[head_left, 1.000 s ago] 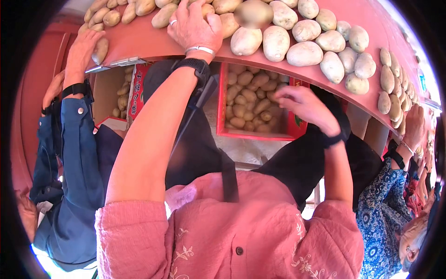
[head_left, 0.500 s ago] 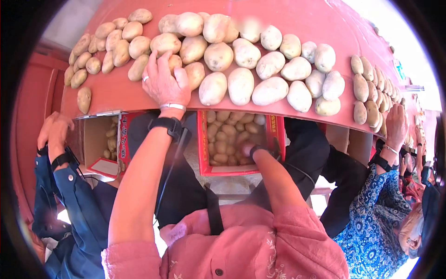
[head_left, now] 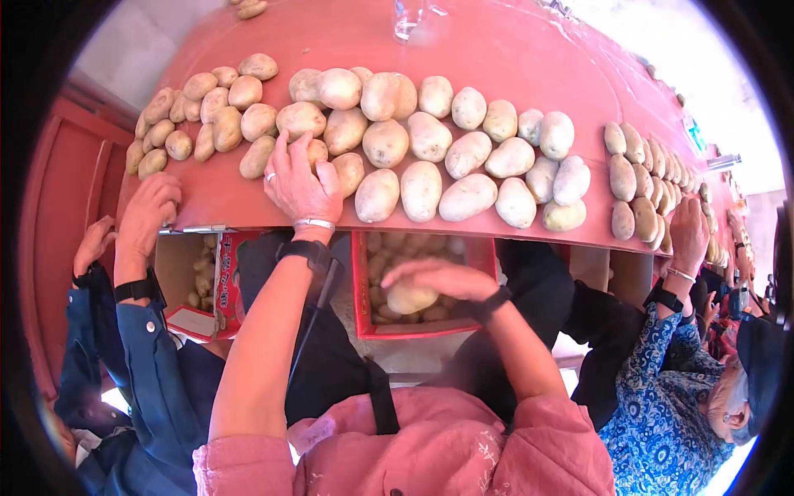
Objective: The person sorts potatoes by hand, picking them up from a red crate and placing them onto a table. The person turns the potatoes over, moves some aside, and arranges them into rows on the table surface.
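now the right hand (head_left: 442, 277), a moment ago deep in the red carton (head_left: 361, 285), is up and closed around one potato (head_left: 409, 298) just above it, so the pick looks done, while the left hand (head_left: 299, 186) lies open on the potato rows (head_left: 422, 186).

Rows of potatoes (head_left: 422, 157) lie across the worktop (head_left: 513, 50) before me, my left hand (head_left: 299, 186) flat among the nearest ones. Below its near edge stands a box (head_left: 361, 281) of potatoes; my right hand (head_left: 442, 277) holds a potato (head_left: 411, 298) over it. A second box (head_left: 217, 273) sits further left.
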